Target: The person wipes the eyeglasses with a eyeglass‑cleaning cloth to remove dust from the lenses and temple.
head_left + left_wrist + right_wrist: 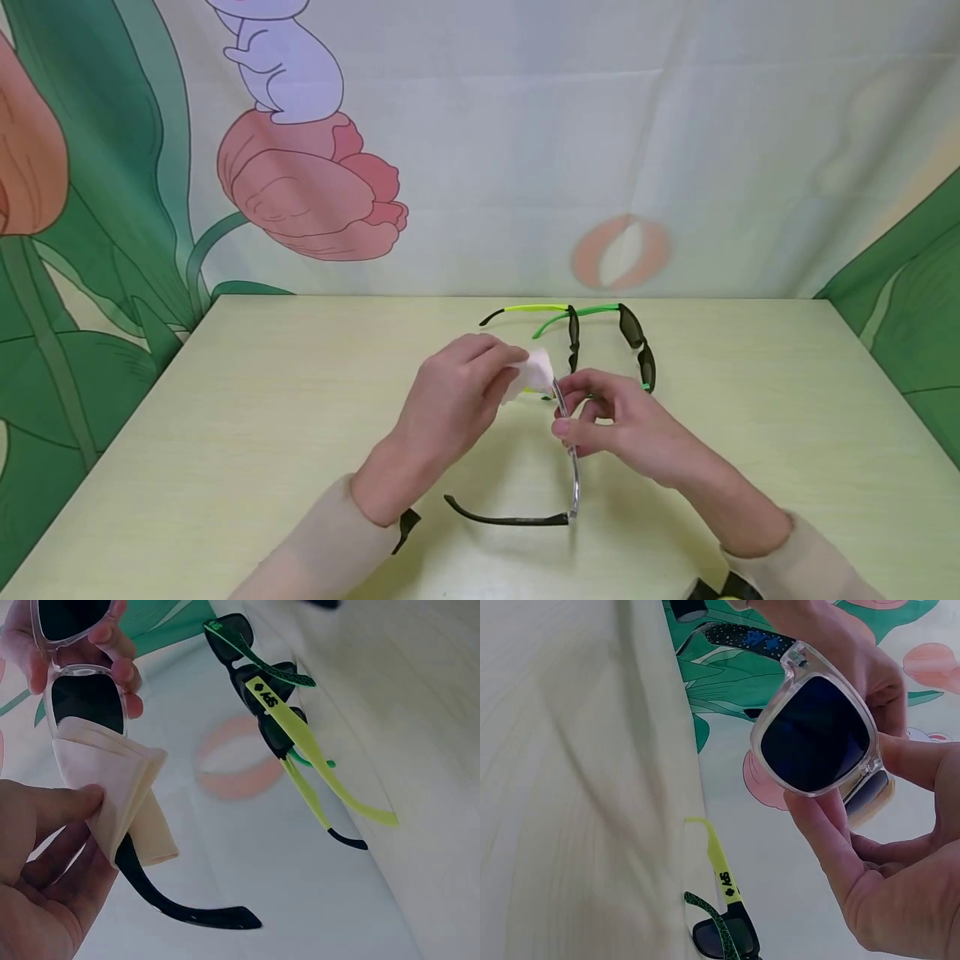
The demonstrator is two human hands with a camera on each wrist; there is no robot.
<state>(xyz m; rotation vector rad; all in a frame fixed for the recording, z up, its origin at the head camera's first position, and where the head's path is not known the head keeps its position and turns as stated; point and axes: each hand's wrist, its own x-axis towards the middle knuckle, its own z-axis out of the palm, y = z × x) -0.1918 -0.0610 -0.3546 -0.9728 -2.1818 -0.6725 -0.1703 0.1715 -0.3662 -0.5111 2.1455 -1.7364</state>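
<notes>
A pair of sunglasses with a clear frame (576,487), dark lenses (815,735) and black temples (184,906) is held above the table. My right hand (626,421) grips it near the bridge between thumb and fingers. My left hand (450,404) pinches a folded pale cloth (105,761) around the frame's far end. The cloth covers the lower part of one lens, and a black temple sticks out below it in the left wrist view. The other lens is uncovered in the right wrist view.
Behind the hands, on the table (262,400), stand yellow-and-black sunglasses (574,325) and green-and-black sunglasses (632,327), side by side. A printed curtain (487,167) hangs behind the table's far edge.
</notes>
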